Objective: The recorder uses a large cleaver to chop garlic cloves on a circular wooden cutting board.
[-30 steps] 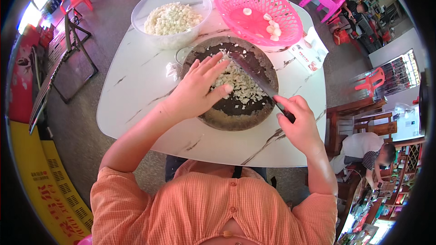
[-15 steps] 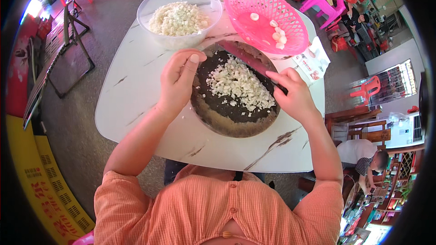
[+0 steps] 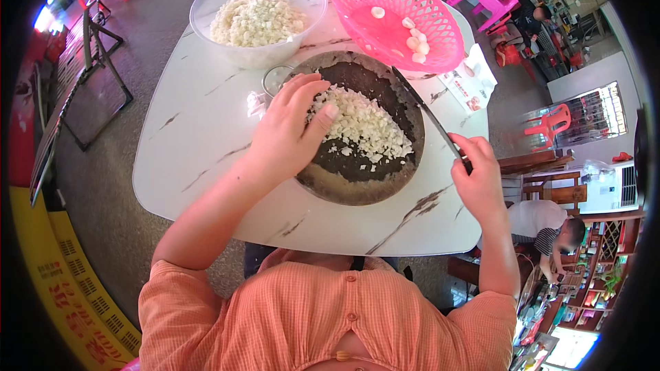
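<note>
My right hand [image 3: 479, 177] grips the handle of a kitchen knife [image 3: 429, 113], its blade seen nearly edge-on over the right rim of a round, dark chopping board [image 3: 375, 184]. A heap of finely chopped white pieces [image 3: 371, 127] lies across the board. My left hand [image 3: 292, 124] rests at the heap's left end, fingers stretched and thumb apart, touching the pieces. Behind the board, a clear plastic bowl [image 3: 313, 17] holds more chopped white bits. To its right, a pink slotted basket [image 3: 364, 33] contains several whole, round white pieces [image 3: 416, 42].
The white marbled table [image 3: 199, 144] carries everything. A metal ring handle [image 3: 269, 81] shows at the board's left edge. A printed paper packet [image 3: 471, 86] lies right of the basket. A folding chair frame [image 3: 89, 75] stands at left; another person [image 3: 543, 223] leans over at right.
My right hand has swung the knife right, off the heap toward the board's edge. My left hand has moved from the board's left side onto the chopped pieces, its fingers opening out.
</note>
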### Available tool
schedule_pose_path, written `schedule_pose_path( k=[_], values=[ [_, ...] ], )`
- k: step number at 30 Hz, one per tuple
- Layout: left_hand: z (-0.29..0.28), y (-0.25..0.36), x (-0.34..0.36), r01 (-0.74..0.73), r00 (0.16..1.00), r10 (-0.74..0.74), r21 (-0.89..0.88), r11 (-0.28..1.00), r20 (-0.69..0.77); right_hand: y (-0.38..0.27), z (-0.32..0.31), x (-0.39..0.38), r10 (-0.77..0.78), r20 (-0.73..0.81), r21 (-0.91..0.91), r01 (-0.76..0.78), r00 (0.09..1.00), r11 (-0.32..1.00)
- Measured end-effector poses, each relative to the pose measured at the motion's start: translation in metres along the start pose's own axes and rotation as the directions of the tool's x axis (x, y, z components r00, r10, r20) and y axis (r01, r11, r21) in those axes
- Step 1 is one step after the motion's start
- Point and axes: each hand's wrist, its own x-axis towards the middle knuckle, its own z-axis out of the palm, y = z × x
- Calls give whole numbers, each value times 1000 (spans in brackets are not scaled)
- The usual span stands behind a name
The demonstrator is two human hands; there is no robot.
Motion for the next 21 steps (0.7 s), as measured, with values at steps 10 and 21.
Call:
schedule_pose_path(
  k=[10, 21],
  values=[
    [-1, 6, -5, -65, 988, 100, -273, 960, 116, -46, 7, -13, -140, 157, 169, 113, 978, 979],
    [-22, -7, 0, -15, 961, -137, -538, 843, -242, -64, -5, 32, -171, 240, -32, 184, 956, 982]
  ],
)
